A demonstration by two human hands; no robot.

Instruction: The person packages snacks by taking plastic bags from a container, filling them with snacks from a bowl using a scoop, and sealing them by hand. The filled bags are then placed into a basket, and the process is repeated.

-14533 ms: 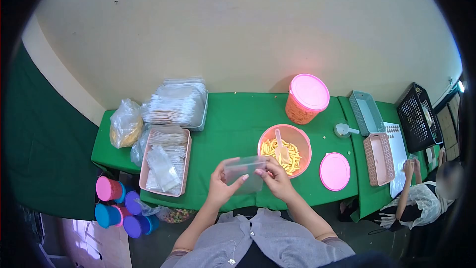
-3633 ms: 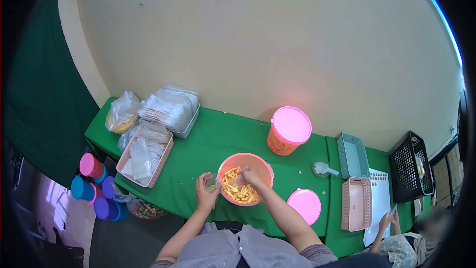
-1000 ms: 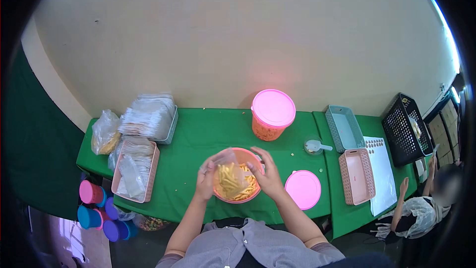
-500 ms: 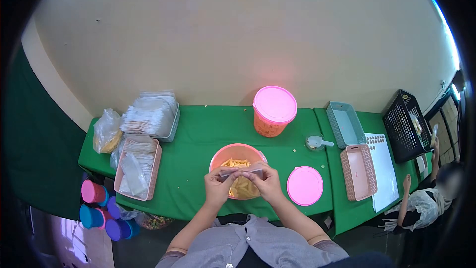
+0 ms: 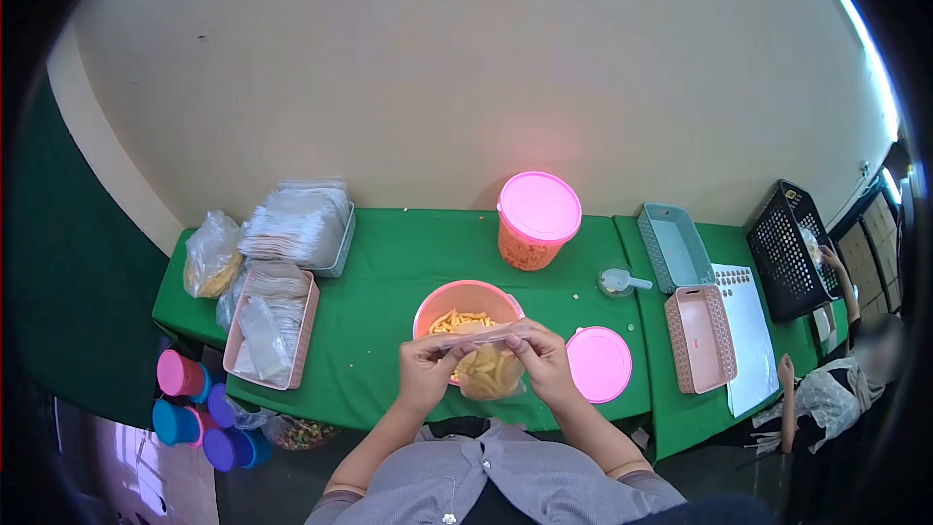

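A clear plastic bag (image 5: pixel 489 374) of yellow stick-shaped snacks hangs between my hands, in front of the near side of an open pink tub (image 5: pixel 428 303). My left hand (image 5: pixel 425 367) pinches the left end of its top edge. At the right end, the fingers of my right hand (image 5: pixel 540 358) are closed on the same edge. Behind the bag, more yellow snack sticks (image 5: pixel 457 320) lie in the tub. A round pink lid (image 5: pixel 599 365) lies flat to the right of my right hand.
A pink-lidded tub (image 5: pixel 538 222) stands near the wall, with a small scoop (image 5: pixel 622 281) in a container to its right. Stacked packets fill a pink basket (image 5: pixel 307 331) at left. Baskets and a black crate (image 5: pixel 792 253) stand at right, near another person (image 5: pixel 826 399).
My hands have spread slightly along the bag's top edge, and the filled bag now shows more fully below them. At right, the other person's hand has moved to the black crate.
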